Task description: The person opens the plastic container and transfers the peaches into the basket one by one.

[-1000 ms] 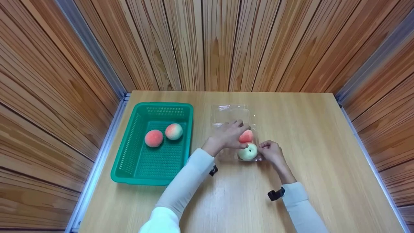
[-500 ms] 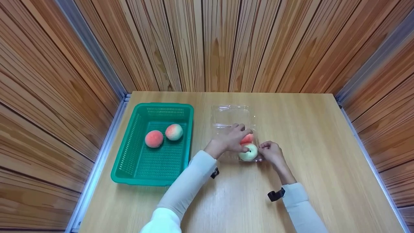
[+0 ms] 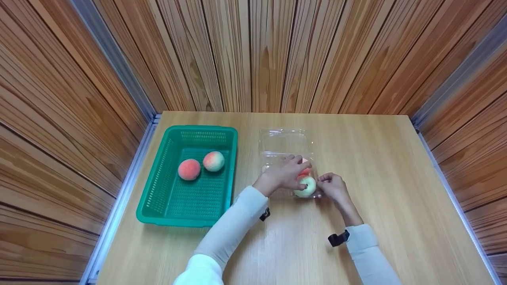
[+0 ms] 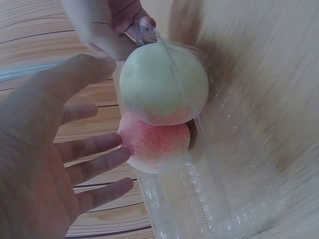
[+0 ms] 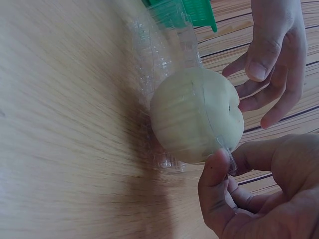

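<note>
A clear plastic clamshell box (image 3: 286,141) lies opened out on the table with two peaches along its right side. The pale peach (image 3: 305,187) sits nearer the person, the red one (image 4: 155,143) behind it. My left hand (image 3: 283,173) is over the box with spread fingers; in the left wrist view its fingertips are right at the red peach's side. In the head view this hand hides part of both peaches. My right hand (image 3: 333,186) pinches the box's edge beside the pale peach, thumb against finger, as the right wrist view shows.
A green plastic basket (image 3: 186,215) stands left of the box. Inside it lie a red peach (image 3: 189,169) and a pink-and-white peach (image 3: 214,161). Wood-patterned walls (image 3: 269,55) close off the table's back and sides.
My left hand has shifted slightly right and toward the person, covering more of the red peach. The pale peach has moved slightly right. My right hand keeps its place on the box edge.
</note>
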`<state>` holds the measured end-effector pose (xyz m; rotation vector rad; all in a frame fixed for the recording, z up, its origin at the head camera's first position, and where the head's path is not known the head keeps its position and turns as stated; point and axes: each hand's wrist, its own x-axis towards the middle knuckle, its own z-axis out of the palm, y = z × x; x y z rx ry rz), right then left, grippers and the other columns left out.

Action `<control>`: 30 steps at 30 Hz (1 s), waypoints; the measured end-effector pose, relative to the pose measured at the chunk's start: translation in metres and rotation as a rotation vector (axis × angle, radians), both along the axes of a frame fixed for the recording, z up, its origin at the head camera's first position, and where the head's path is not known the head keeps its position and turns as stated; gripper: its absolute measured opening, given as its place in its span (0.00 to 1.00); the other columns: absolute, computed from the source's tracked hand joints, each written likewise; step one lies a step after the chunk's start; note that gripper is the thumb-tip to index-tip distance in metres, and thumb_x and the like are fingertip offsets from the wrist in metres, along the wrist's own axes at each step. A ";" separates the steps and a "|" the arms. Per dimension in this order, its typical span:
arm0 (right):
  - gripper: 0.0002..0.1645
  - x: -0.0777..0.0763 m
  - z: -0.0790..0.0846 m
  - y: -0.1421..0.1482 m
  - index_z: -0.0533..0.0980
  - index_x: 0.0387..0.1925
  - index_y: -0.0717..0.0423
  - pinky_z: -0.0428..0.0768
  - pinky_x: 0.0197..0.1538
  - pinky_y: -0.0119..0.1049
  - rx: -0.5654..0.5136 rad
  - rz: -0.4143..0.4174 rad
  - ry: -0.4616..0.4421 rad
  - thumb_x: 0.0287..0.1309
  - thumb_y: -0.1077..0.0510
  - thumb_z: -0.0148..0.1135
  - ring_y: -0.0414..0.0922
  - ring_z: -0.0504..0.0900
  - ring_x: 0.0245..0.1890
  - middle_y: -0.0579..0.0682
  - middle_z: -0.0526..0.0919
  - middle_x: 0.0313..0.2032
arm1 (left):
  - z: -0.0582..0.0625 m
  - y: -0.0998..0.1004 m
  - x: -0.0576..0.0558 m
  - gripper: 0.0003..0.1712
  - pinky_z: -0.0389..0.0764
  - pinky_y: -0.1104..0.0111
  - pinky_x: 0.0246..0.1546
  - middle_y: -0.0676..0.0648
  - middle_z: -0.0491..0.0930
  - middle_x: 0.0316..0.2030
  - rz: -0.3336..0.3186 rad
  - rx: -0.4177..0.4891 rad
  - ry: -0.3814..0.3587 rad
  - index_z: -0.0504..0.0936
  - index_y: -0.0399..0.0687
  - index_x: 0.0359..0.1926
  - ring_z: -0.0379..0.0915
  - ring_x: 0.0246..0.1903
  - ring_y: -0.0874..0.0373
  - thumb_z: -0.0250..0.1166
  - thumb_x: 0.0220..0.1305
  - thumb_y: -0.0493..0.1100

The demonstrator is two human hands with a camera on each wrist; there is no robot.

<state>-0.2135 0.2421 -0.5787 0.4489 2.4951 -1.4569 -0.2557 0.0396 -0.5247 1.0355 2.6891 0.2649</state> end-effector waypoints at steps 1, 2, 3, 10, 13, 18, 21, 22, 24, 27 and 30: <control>0.10 0.000 0.000 0.000 0.78 0.45 0.67 0.75 0.34 0.31 -0.002 0.001 0.001 0.66 0.63 0.61 0.42 0.76 0.34 0.49 0.78 0.34 | 0.000 0.000 0.000 0.41 0.72 0.49 0.75 0.47 0.71 0.73 0.002 0.000 -0.002 0.69 0.65 0.78 0.66 0.75 0.47 0.71 0.68 0.64; 0.10 0.000 0.001 0.000 0.78 0.45 0.67 0.75 0.34 0.31 -0.001 0.002 0.002 0.66 0.63 0.61 0.42 0.76 0.34 0.49 0.79 0.34 | -0.001 0.000 0.001 0.41 0.73 0.50 0.74 0.47 0.71 0.73 0.002 -0.002 -0.002 0.69 0.65 0.78 0.66 0.75 0.47 0.70 0.68 0.64; 0.10 0.000 0.001 0.000 0.78 0.44 0.67 0.75 0.34 0.31 0.000 0.002 0.005 0.66 0.63 0.61 0.42 0.76 0.34 0.49 0.79 0.33 | -0.001 0.001 0.001 0.41 0.73 0.50 0.74 0.47 0.70 0.74 0.002 -0.004 -0.001 0.69 0.65 0.78 0.66 0.75 0.47 0.70 0.69 0.64; 0.09 0.001 0.002 0.001 0.78 0.44 0.67 0.75 0.34 0.31 -0.001 -0.003 0.010 0.67 0.63 0.62 0.42 0.76 0.33 0.49 0.80 0.33 | -0.005 0.004 0.004 0.40 0.79 0.52 0.68 0.45 0.69 0.77 -0.015 -0.038 0.008 0.69 0.64 0.78 0.73 0.71 0.46 0.69 0.69 0.64; 0.10 0.001 0.001 0.001 0.78 0.44 0.68 0.76 0.34 0.31 -0.005 -0.002 0.004 0.67 0.63 0.62 0.42 0.77 0.34 0.49 0.80 0.33 | -0.007 0.006 0.006 0.39 0.85 0.57 0.61 0.45 0.70 0.75 -0.027 -0.052 0.012 0.70 0.63 0.76 0.80 0.63 0.49 0.69 0.69 0.64; 0.10 0.000 0.002 0.001 0.78 0.45 0.69 0.75 0.33 0.31 -0.016 0.000 0.010 0.67 0.64 0.61 0.42 0.77 0.34 0.49 0.80 0.33 | -0.011 0.009 0.009 0.35 0.86 0.65 0.49 0.49 0.75 0.67 -0.045 -0.082 0.037 0.72 0.62 0.72 0.82 0.51 0.55 0.69 0.69 0.63; 0.10 0.000 0.001 0.000 0.78 0.45 0.69 0.76 0.32 0.30 -0.029 -0.005 0.008 0.67 0.64 0.61 0.42 0.77 0.33 0.48 0.79 0.32 | -0.011 0.011 0.011 0.35 0.86 0.67 0.46 0.49 0.76 0.64 -0.048 -0.098 0.059 0.72 0.60 0.72 0.81 0.48 0.56 0.70 0.70 0.63; 0.10 0.000 0.001 0.000 0.78 0.45 0.69 0.77 0.31 0.30 -0.037 -0.008 0.005 0.67 0.64 0.61 0.42 0.78 0.32 0.48 0.79 0.32 | -0.011 0.011 0.012 0.35 0.86 0.66 0.46 0.49 0.76 0.64 -0.047 -0.101 0.064 0.72 0.60 0.71 0.81 0.47 0.56 0.70 0.70 0.62; 0.10 0.001 0.001 0.000 0.77 0.45 0.69 0.78 0.30 0.30 -0.052 -0.010 0.003 0.67 0.65 0.61 0.42 0.79 0.30 0.48 0.78 0.31 | -0.012 0.012 0.013 0.34 0.86 0.66 0.45 0.48 0.77 0.63 -0.039 -0.105 0.070 0.73 0.60 0.71 0.81 0.46 0.56 0.70 0.70 0.62; 0.10 0.000 0.003 -0.001 0.77 0.46 0.70 0.80 0.29 0.30 -0.075 -0.012 -0.001 0.66 0.65 0.61 0.41 0.79 0.28 0.48 0.79 0.31 | -0.011 0.015 0.014 0.32 0.87 0.65 0.43 0.48 0.78 0.60 -0.032 -0.118 0.090 0.74 0.60 0.69 0.81 0.44 0.56 0.69 0.70 0.62; 0.11 0.000 0.003 -0.001 0.76 0.47 0.70 0.81 0.29 0.30 -0.090 -0.012 -0.014 0.68 0.66 0.59 0.40 0.80 0.28 0.49 0.79 0.33 | -0.010 0.018 0.016 0.31 0.87 0.66 0.41 0.48 0.81 0.56 -0.035 -0.156 0.131 0.75 0.59 0.68 0.81 0.41 0.57 0.68 0.70 0.63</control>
